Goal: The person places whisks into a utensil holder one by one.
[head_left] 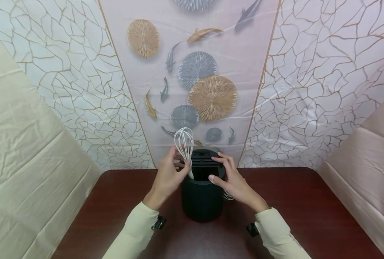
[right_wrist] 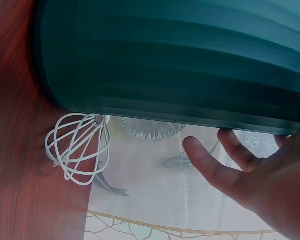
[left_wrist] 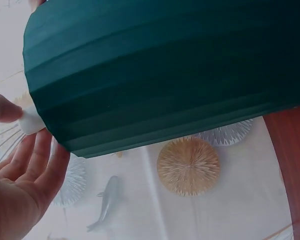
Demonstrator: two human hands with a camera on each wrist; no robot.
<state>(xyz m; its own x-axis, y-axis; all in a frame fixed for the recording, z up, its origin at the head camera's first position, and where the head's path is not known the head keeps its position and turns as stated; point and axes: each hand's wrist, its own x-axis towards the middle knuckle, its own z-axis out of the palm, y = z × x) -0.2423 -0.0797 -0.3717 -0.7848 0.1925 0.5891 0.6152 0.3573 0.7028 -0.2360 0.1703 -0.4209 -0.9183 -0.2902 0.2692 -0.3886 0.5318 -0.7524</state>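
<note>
A dark green ribbed utensil holder (head_left: pixel 202 201) stands upright on the table. My left hand (head_left: pixel 168 176) pinches a white whisk (head_left: pixel 183 142) where the wires meet the handle. Its wire head points up, and its handle goes down inside the holder's rim at the left. In the left wrist view, the thumb and fingertips meet on the white handle (left_wrist: pixel 31 121) beside the holder's edge. My right hand (head_left: pixel 235 181) rests at the right of the holder's rim, fingers spread over the slotted top. A second white whisk (right_wrist: pixel 82 147) lies on the table behind the holder, its handle hidden.
The dark red wooden table (head_left: pixel 120 216) has rounded back corners. Behind it hangs a cloth (head_left: pixel 243 72) printed with fish and round shapes. Beige fabric (head_left: pixel 23 162) closes off the left side, and similar fabric stands at the right.
</note>
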